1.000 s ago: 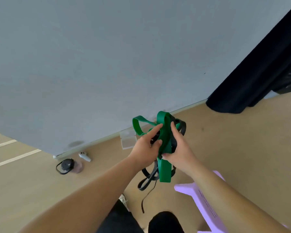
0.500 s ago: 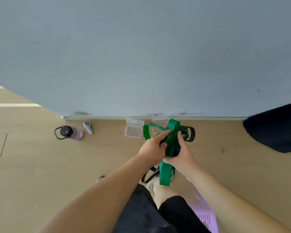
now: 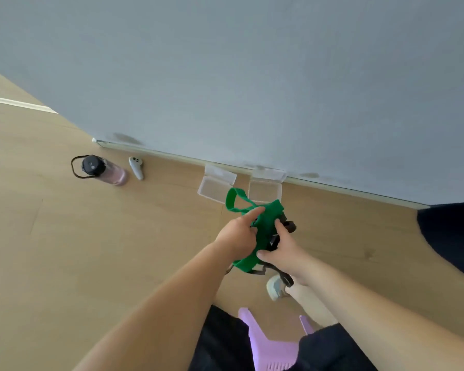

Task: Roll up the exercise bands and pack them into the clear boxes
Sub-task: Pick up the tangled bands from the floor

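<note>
1. Green band (image 3: 269,218) is bunched in the air between both hands, above the floor (image 3: 118,250) and just short of the boxes.
2. The left hand (image 3: 237,234) grips the bunch from the left. Its index finger (image 3: 255,211) lies straight along the top, and its other fingers curl into the fold.
3. The right hand (image 3: 285,254) grips it from the right. Its thumb (image 3: 264,255) presses the lower part and one finger reaches up the bunch's right side.
4. One green loop stands out up and left past the left index finger. A green tail hangs below both hands.
5. The black band (image 3: 289,226) is tangled into the green one, showing beside the right fingers and under the right wrist.
6. Count:
   - One green band.
   - Black strands, one band or more, I cannot tell.
   - Two clear boxes, left box (image 3: 212,187) and right box (image 3: 264,190), both open at the foot of the wall (image 3: 252,76).
   - One bottle (image 3: 102,170) and one controller (image 3: 136,167), well apart to the left.
7. Hidden or cut off:
   - The right hand's remaining fingers are behind the bunch.
   - The green band covers the right box's near edge.
   - The purple stool (image 3: 268,346) is cut by the legs and the frame's bottom.
   - A shoe (image 3: 275,287) shows partly below the right wrist.
   - A dark cloth (image 3: 450,236) runs off the right edge.
</note>
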